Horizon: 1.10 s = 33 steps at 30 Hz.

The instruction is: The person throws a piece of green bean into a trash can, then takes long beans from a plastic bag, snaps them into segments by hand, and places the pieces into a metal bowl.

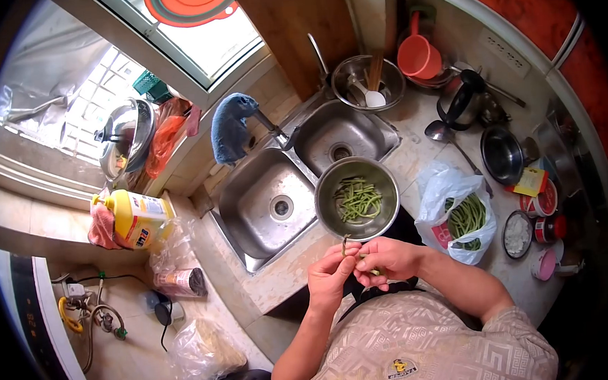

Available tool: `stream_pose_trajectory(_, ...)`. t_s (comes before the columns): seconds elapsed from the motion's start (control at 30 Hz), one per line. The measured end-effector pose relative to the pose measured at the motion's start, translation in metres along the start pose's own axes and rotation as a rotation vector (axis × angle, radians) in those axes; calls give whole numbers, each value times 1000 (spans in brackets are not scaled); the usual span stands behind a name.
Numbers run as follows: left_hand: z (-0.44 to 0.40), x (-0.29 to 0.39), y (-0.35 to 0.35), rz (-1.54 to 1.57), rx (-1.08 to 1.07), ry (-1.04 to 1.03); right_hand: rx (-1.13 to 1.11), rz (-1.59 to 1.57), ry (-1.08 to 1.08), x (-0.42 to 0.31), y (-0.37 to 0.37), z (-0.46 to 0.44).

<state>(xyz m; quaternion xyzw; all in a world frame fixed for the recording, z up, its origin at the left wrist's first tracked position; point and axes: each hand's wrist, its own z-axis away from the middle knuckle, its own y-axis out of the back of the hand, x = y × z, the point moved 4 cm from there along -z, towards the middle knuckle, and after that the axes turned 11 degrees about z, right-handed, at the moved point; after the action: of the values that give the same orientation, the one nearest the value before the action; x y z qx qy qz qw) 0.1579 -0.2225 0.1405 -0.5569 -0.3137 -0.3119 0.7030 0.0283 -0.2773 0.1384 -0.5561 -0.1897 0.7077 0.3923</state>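
Note:
Just below a steel bowl (pixel 324 201), my left hand (pixel 331 273) pinches the end of a green bean (pixel 348 246) that points up between the fingertips. My right hand (pixel 385 260) is closed close beside it, with green bean pieces showing at its fingers. Broken green beans (pixel 358 199) lie in the bottom of the bowl, which sits at the front edge of the sink. To the right, a white plastic bag (pixel 428 204) stands open on the counter with long whole beans (pixel 466 219) inside.
Behind the bowl is a double steel sink (pixel 250 205) with a faucet (pixel 273 130) and a blue cloth (pixel 229 135). A steel basin with utensils (pixel 345 74), a ladle (pixel 438 132), a black bowl (pixel 501 153) and jars stand at the right. A yellow bottle (pixel 137 216) stands left.

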Motion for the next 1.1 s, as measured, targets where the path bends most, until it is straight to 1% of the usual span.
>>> stream_pose_trajectory(0.03,1,0,1,2,41,16,32,16,3,2,0,0)
stream_pose_trajectory(0.13,-2,14,5,-187,85,-168,140,236,-75,7,4,0)
stream_pose_trajectory(0.17,-4,20,4,-186,114,-182,201,321,-84,6,1,0)
stream_pose_trajectory(0.27,-8,29,5,-405,100,-223,277,459,-153,8,1,-1)
stream_pose_trajectory(0.37,-9,42,-5,-588,50,-198,359,630,-31,11,6,-6)
stream_pose_trajectory(0.47,-8,40,-3,-728,44,-139,342,703,-55,10,7,-7)
stream_pose_trajectory(0.57,-9,31,12,-676,78,-116,403,663,-53,5,6,-7)
stream_pose_trajectory(0.67,-12,27,13,-267,172,3,430,522,-31,11,16,-9)
stream_pose_trajectory(0.7,-12,27,14,-197,191,-40,404,359,-50,8,15,-7)
stream_pose_trajectory(0.8,-9,22,19,31,230,-173,364,-206,58,9,29,-7)
stream_pose_trajectory(0.83,-8,18,23,116,232,-219,332,-352,145,12,40,-11)
stream_pose_trajectory(0.87,-6,17,25,202,235,-265,270,-429,263,5,41,-10)
stream_pose_trajectory(0.9,-7,15,25,283,209,-238,311,-354,282,2,42,-8)
stream_pose_trajectory(0.93,-8,12,22,299,204,-181,352,-277,301,-2,41,-4)
stream_pose_trajectory(0.97,-7,10,16,316,201,-123,284,-211,272,-6,37,-4)
stream_pose_trajectory(1.03,-7,7,7,295,167,-14,289,-80,201,-11,25,-5)
stream_pose_trajectory(1.07,-8,6,7,275,159,-13,291,-13,166,-15,20,-7)
stream_pose_trajectory(1.1,-8,3,9,254,154,-12,241,-3,142,-15,17,-9)
